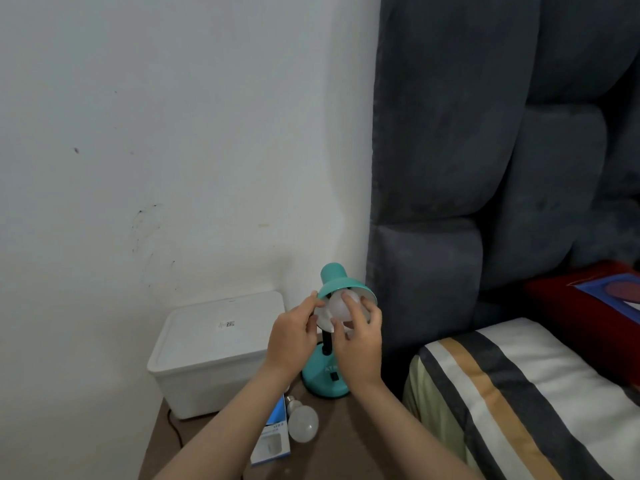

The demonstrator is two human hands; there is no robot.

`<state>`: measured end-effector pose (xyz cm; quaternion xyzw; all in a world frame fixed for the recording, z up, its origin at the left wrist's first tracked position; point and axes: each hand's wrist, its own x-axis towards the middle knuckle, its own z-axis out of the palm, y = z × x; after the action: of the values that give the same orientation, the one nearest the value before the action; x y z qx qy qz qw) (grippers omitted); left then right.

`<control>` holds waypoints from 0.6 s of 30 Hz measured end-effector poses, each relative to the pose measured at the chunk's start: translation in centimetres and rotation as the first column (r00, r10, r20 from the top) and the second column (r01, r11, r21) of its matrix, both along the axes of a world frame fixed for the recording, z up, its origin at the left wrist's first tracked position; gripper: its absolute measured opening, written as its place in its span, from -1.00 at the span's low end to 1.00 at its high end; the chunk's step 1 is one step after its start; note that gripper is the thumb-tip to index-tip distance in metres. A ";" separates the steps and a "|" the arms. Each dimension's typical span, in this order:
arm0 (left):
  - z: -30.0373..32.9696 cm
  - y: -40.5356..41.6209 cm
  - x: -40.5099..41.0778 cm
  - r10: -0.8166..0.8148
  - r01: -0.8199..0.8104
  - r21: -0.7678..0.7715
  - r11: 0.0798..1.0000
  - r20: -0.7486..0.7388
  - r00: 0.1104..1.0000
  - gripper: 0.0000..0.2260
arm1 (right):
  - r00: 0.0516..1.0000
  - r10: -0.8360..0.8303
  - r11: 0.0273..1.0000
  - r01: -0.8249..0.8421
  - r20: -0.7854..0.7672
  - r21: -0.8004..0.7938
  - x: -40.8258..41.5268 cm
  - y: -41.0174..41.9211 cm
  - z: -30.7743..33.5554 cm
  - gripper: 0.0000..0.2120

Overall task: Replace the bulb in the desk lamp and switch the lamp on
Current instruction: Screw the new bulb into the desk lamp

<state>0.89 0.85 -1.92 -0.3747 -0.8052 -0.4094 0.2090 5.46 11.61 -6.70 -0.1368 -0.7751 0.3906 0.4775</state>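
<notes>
teal metal lamp (327, 370) stands on brown bench (349, 441). left hand (294, 336) pinches rim of cone shade (341, 283). right hand (360, 344) fingers curl round frosted round bulb (337, 306) inside shade. second pear-shaped bulb (302, 423) lies beside glossy blue carton (272, 441).

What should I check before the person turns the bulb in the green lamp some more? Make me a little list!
1. Left hand steadies the lamp shade by its rim: ok.
2. Right hand has its fingertips around the bulb in the shade: ok.
3. That bulb is dark, so the lamp is not lit: ok.
4. Bulb screwed fully into the socket: cannot tell, the socket is hidden.
5. Other bulb lies loose on the table beside the bulb box, near the forearms: not ok, it might roll.
6. Switch on the lamp base is within reach: ok.
</notes>
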 end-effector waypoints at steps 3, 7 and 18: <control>0.1 0.0 0.1 -0.001 0.001 0.010 1.000 0.009 1.000 -0.71 | 0.999 -0.051 0.998 0.051 -0.005 -0.039 0.1 0.1 0.6 -0.61; 0.0 0.0 0.0 0.010 -0.010 0.020 1.000 0.008 1.000 -0.73 | 0.997 -0.064 0.992 0.069 0.045 -0.109 0.5 0.4 1.1 -0.54; -0.3 0.1 -0.2 0.018 -0.018 0.020 1.000 0.016 1.000 -0.72 | 0.984 -0.088 0.989 0.105 0.156 -0.105 1.2 0.8 0.9 -0.52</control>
<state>0.71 0.95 -2.22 -0.3621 -0.8060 -0.4185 0.2100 6.61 12.45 -5.79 -0.2303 -0.7781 0.3987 0.4274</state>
